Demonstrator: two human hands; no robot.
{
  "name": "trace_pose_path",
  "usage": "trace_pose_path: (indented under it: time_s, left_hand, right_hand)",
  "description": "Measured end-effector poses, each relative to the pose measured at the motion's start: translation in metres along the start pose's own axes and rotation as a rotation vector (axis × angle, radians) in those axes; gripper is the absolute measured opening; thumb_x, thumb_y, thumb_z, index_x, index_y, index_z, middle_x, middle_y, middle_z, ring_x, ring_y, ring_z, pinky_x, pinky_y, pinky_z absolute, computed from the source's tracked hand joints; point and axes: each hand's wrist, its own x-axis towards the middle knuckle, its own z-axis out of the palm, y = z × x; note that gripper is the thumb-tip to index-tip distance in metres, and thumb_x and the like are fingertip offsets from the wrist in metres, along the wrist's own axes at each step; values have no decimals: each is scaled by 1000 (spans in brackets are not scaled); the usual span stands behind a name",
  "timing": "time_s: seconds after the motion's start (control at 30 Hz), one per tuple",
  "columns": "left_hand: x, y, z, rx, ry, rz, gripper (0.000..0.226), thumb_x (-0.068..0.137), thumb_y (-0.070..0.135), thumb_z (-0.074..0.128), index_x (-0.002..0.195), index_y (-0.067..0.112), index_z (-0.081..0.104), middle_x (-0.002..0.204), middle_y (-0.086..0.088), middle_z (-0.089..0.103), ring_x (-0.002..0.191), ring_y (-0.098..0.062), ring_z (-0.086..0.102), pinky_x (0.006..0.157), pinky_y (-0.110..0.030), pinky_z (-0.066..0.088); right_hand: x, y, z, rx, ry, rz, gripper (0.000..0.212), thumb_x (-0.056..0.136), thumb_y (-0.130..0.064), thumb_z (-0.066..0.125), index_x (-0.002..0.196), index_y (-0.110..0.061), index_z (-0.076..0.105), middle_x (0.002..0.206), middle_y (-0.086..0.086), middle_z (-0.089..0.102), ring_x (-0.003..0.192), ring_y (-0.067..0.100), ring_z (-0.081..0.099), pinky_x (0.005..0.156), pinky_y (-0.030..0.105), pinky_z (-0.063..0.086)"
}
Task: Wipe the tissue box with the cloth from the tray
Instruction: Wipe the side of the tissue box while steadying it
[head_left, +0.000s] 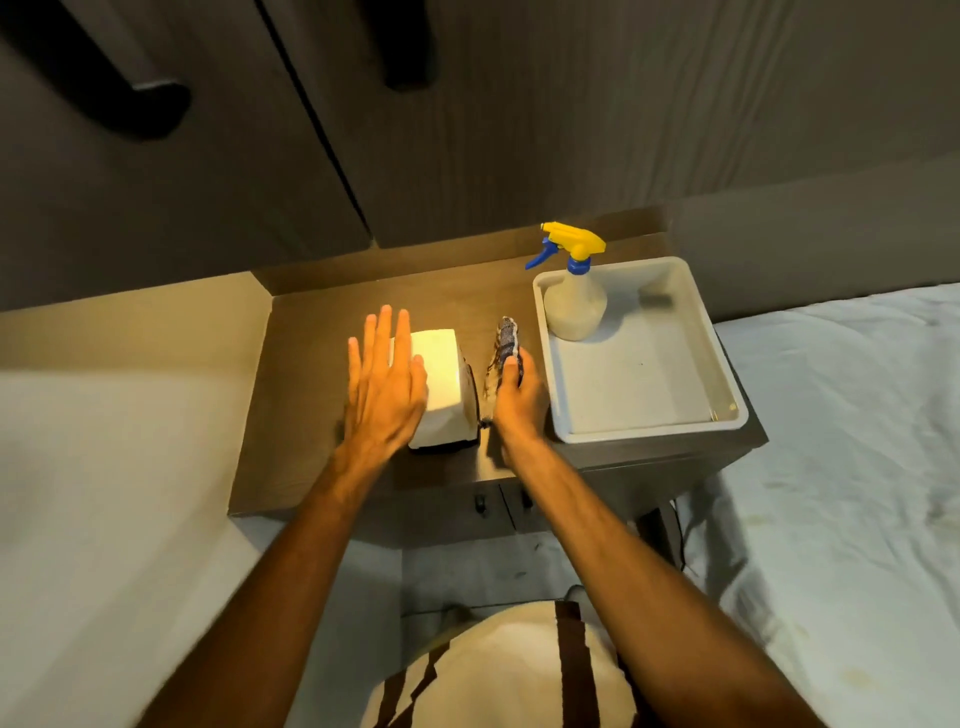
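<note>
A white tissue box (440, 379) stands on the small brown nightstand (311, 415), with a dark side facing right. My left hand (384, 384) hovers flat over the box's left half, fingers spread and holding nothing. My right hand (519, 400) is just right of the box, gripping a patterned blue and brown cloth (504, 348) that sticks up past the fingers, close beside the box's right side. The white tray (727, 395) sits at the right end of the nightstand.
A spray bottle (574, 296) with a yellow and blue trigger stands in the tray's far left corner. Beds with white sheets flank the nightstand, one on the left (104, 467) and one on the right (857, 441). Dark cabinet doors (467, 104) rise behind.
</note>
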Motion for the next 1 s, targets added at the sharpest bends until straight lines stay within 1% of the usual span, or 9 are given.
trace_pose_path:
  time_s: [0.1, 0.2, 0.3, 0.43, 0.57, 0.67, 0.73, 0.9, 1.0]
  left_hand:
    - [5, 14, 7, 27, -58, 67, 67, 104, 43, 14, 165, 18, 6, 176, -8, 3, 163, -27, -2, 132, -52, -2]
    - [4, 14, 14, 58, -70, 61, 66, 104, 43, 11, 165, 20, 7, 176, -6, 7, 163, -25, 2, 131, -50, -1]
    - [5, 13, 17, 78, -58, 61, 67, 103, 43, 11, 165, 19, 8, 175, -6, 9, 163, -25, 4, 131, -49, -1]
    - [7, 14, 18, 76, -59, 47, 67, 103, 42, 11, 165, 18, 9, 175, -6, 10, 163, -24, 4, 131, -48, -1]
    - [8, 14, 19, 89, -59, 50, 68, 103, 42, 12, 165, 16, 11, 175, -7, 11, 163, -26, 6, 132, -50, 0]
    - [9, 15, 19, 100, -61, 48, 68, 102, 41, 12, 165, 16, 11, 175, -7, 11, 163, -26, 6, 132, -52, 1]
    - [8, 15, 18, 102, -63, 48, 67, 102, 41, 12, 165, 16, 10, 175, -7, 10, 163, -26, 5, 132, -52, 0]
    - [7, 15, 20, 75, -45, 48, 66, 103, 42, 11, 165, 18, 11, 175, -6, 10, 163, -24, 4, 132, -50, -2]
    - [8, 14, 20, 98, -55, 55, 66, 104, 42, 12, 165, 17, 10, 175, -6, 9, 163, -25, 4, 132, -51, -2]
  right_hand:
    - [-8, 9, 10, -119, -139, 76, 49, 111, -39, 33, 158, -26, 41, 149, 11, 59, 130, 29, 62, 104, 41, 56]
    - [-25, 18, 17, -141, -281, 86, 55, 110, -44, 33, 163, -33, 30, 159, 9, 49, 140, 31, 54, 114, 47, 49]
    - [-36, 22, 16, -83, -299, 22, 54, 110, -43, 33, 163, -38, 25, 159, 8, 49, 137, 28, 56, 108, 38, 51]
    - [-10, 1, 24, -95, -314, -70, 52, 110, -41, 32, 162, -38, 29, 161, 8, 46, 139, 29, 54, 109, 41, 49]
    - [16, 2, 25, -51, -366, 26, 50, 111, -40, 31, 159, -29, 38, 151, 13, 56, 133, 30, 59, 108, 43, 53]
    - [-7, 22, 20, -90, -330, 99, 51, 110, -43, 32, 160, -32, 34, 153, 12, 53, 134, 30, 57, 94, 34, 50]
    - [-30, 32, 17, -105, -321, 83, 53, 109, -46, 32, 162, -37, 29, 156, 9, 50, 135, 28, 56, 91, 30, 46]
    - [-6, 5, 28, -79, -353, -25, 53, 108, -50, 31, 161, -41, 30, 157, 8, 51, 136, 29, 58, 107, 44, 53]
    - [24, -2, 30, -60, -375, 34, 46, 111, -43, 31, 154, -31, 42, 141, 13, 63, 122, 29, 65, 99, 43, 57]
